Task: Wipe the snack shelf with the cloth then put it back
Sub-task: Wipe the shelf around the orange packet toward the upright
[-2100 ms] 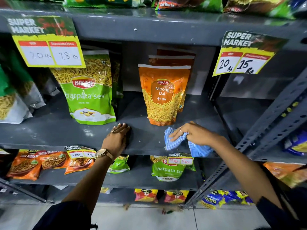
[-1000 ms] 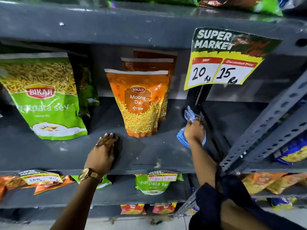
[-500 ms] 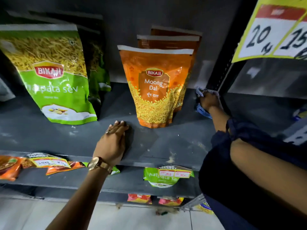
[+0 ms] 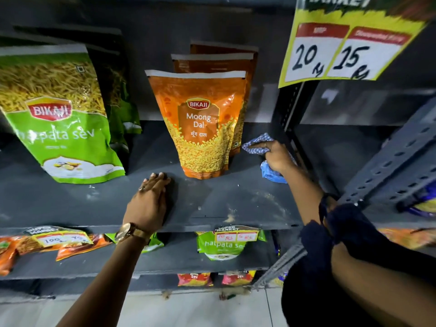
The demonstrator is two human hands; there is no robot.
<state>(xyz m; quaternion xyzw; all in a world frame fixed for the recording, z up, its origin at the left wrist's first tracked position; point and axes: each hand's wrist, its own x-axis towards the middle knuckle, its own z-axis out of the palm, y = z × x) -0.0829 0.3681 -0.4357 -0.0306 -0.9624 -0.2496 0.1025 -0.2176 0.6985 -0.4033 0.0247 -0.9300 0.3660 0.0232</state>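
Note:
A blue checked cloth lies bunched on the dark grey snack shelf, deep at its right end beside the upright post. My right hand presses down on the cloth and grips it, just right of the orange Moong Dal pouches. Part of the cloth sticks out below my wrist. My left hand rests flat on the shelf's front, fingers together, holding nothing, a gold watch on its wrist. Pale dust marks show on the shelf's front right.
Green sev pouches stand at the left of the shelf. A yellow price tag hangs at the upper right. A perforated metal post slants on the right. Smaller snack packets fill the lower shelves.
My right hand has carried the cloth from the shelf's front edge to the back right corner, then slid it left toward the orange pouches. The left hand stayed put.

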